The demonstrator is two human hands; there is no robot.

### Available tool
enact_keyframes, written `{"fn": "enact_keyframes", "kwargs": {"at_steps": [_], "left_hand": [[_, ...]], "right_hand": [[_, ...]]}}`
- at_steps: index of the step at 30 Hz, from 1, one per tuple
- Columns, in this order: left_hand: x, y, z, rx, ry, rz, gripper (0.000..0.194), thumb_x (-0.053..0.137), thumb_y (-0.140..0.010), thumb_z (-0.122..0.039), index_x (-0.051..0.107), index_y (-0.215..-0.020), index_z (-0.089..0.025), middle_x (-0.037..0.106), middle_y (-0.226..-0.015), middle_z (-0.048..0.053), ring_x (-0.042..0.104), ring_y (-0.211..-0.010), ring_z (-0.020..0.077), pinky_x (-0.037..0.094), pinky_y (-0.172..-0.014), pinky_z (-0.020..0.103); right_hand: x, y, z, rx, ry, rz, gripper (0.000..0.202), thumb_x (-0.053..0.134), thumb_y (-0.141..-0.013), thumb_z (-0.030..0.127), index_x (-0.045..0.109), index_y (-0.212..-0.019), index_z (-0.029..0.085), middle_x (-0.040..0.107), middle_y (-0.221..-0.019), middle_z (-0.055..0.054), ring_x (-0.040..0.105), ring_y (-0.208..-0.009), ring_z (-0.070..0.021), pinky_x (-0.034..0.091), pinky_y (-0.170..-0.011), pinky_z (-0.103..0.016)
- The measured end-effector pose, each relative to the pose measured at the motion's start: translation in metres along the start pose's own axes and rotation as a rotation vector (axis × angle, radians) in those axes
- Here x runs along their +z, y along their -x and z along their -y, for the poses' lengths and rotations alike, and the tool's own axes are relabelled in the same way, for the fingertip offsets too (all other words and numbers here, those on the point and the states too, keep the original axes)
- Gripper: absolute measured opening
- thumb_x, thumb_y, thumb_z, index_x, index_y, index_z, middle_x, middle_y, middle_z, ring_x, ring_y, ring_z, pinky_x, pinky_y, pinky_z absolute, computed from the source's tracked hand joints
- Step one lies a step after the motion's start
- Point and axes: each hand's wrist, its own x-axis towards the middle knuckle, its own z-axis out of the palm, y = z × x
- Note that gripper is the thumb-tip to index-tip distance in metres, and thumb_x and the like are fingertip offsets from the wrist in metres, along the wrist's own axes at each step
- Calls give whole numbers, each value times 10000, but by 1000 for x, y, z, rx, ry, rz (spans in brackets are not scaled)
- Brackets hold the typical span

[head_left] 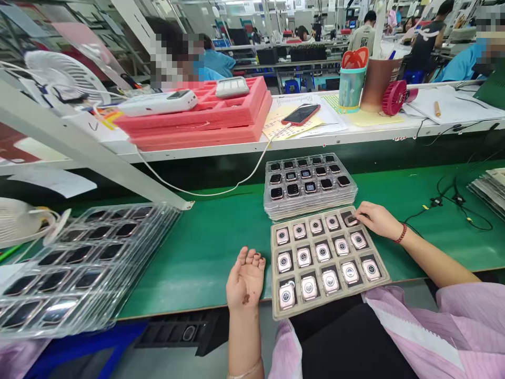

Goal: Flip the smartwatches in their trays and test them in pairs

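Observation:
A beige tray (324, 292) lies at the front edge of the green bench, its compartments holding several smartwatch cases (330, 280) with their round sensor backs upward. My right hand (376, 218) is at the far right corner compartment, with thumb and fingers closed on a smartwatch case (349, 219) that looks dark and tilted there. To the left of the tray, my left hand (246, 276) is palm up with its fingers loosely curled and nothing held. A small dark spot shows near its wrist.
Behind the beige tray stands a stack of clear trays (311, 200) with watches face up. Another clear tray stack (79, 263) is at left. A white cable (221, 194) hangs from the shelf (221, 144). Black cables (457, 197) lie at right. Other people sit in the background.

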Motion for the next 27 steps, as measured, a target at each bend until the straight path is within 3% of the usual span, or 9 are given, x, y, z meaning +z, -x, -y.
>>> {"fn": "enact_keyframes", "kwargs": {"at_steps": [3,9,18,23,27], "left_hand": [[0,0,-1,-5,-4,5,298,703,-713,-234,704,-1003,-163,728,-859,60,680,-731,156,593,-672,279],[-1,0,0,-6,13,13,317,727,-703,-237,705,-1008,-155,730,-875,61,684,-742,158,599,-679,284],[1,4,3,-11,20,47,245,708,-765,-243,714,-999,-172,729,-885,52,682,-764,142,582,-706,274],[1,5,4,3,-12,45,183,667,-816,-251,716,-981,-186,725,-873,39,672,-763,129,564,-704,258],[-2,6,4,36,-45,74,173,640,-847,-267,712,-988,-199,720,-876,30,659,-784,123,551,-720,254]], "right_hand": [[-4,-6,-2,42,-23,-11,297,403,-1000,334,618,-837,210,681,-866,-67,631,-795,-206,452,-707,-312],[0,-12,-14,113,-39,53,298,423,-941,363,616,-774,212,670,-707,-36,589,-643,-193,379,-600,-294],[-1,-17,-28,140,-143,118,429,427,-939,515,622,-702,215,671,-674,-27,610,-627,-193,435,-596,-293],[5,-17,-19,176,-123,-4,239,531,-879,395,656,-808,203,706,-789,-60,637,-727,-225,442,-660,-324],[1,9,4,88,-46,-109,181,534,-901,313,670,-857,202,693,-865,-65,601,-725,-206,425,-744,-356]]}}
